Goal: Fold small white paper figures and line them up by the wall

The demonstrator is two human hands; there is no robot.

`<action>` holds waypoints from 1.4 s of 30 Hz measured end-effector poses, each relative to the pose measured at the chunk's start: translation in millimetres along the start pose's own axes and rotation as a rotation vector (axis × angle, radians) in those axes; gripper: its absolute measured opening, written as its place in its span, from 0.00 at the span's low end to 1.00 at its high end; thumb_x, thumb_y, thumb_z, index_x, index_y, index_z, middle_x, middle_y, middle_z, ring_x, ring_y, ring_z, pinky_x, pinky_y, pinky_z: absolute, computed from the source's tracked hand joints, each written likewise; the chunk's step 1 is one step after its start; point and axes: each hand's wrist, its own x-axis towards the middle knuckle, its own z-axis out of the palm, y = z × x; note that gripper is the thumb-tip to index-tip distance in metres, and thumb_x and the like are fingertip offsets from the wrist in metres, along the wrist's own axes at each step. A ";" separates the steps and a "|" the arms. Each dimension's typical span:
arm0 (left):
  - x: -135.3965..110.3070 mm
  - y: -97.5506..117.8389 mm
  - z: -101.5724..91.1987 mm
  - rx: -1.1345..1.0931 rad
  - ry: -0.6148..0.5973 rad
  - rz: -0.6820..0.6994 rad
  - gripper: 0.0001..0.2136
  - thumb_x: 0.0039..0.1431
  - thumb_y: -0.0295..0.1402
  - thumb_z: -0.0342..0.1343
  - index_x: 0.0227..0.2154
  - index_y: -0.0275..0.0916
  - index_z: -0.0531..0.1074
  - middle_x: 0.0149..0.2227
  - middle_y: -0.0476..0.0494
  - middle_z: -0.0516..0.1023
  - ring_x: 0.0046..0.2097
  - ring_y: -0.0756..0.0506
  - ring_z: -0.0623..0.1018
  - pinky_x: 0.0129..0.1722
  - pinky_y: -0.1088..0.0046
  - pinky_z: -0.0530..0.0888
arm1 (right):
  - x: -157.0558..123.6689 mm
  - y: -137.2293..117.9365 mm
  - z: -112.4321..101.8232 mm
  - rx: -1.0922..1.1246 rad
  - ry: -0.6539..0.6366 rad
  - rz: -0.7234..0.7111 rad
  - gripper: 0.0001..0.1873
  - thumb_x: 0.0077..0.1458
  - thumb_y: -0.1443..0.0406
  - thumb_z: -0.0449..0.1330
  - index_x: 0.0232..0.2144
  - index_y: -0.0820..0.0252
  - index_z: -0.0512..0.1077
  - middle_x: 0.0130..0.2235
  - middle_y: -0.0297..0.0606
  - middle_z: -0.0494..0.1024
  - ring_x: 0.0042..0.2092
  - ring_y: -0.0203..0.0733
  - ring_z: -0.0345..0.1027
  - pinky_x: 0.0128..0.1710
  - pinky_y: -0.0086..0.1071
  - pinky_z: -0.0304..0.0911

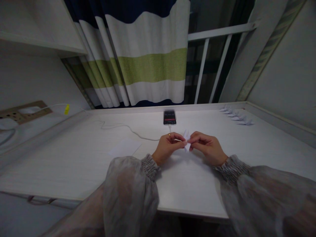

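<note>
A small piece of folded white paper [187, 144] is held up above the white desk [187, 194], with pointed flaps sticking up at its top. On its left side my left hand [169, 146] pinches it between thumb and fingers; a gold ring shows on one finger. From the right, my right hand [207, 146] pinches the same paper, fingertips close to those of the left. Parts of the paper are hidden behind the fingers. To the left of my left hand lies a flat white paper sheet [125, 147].
A phone [170, 117] with a white cable [133, 131] lies beyond my hands. Several folded paper cranes [237, 116] stand in a row at the back right. A power strip [24, 113] is on the left wall. Behind the desk hangs a striped curtain [153, 65].
</note>
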 end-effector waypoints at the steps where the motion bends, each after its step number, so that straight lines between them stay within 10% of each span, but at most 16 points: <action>1: -0.1 0.0 0.2 0.000 0.003 -0.006 0.10 0.35 0.29 0.62 0.23 0.32 0.69 0.23 0.50 0.72 0.24 0.55 0.71 0.27 0.78 0.69 | -0.1 -0.2 -0.5 -0.022 -0.014 -0.016 0.02 0.43 0.67 0.58 0.22 0.59 0.71 0.27 0.32 0.67 0.25 0.32 0.65 0.26 0.30 0.62; 42: 4.6 -1.7 2.1 -0.109 0.083 0.014 0.18 0.31 0.25 0.64 0.26 0.35 0.61 0.24 0.53 0.72 0.25 0.56 0.71 0.29 0.78 0.68 | 3.1 4.6 0.4 -0.192 0.047 0.096 0.10 0.44 0.60 0.58 0.21 0.61 0.70 0.24 0.31 0.64 0.26 0.32 0.59 0.27 0.30 0.57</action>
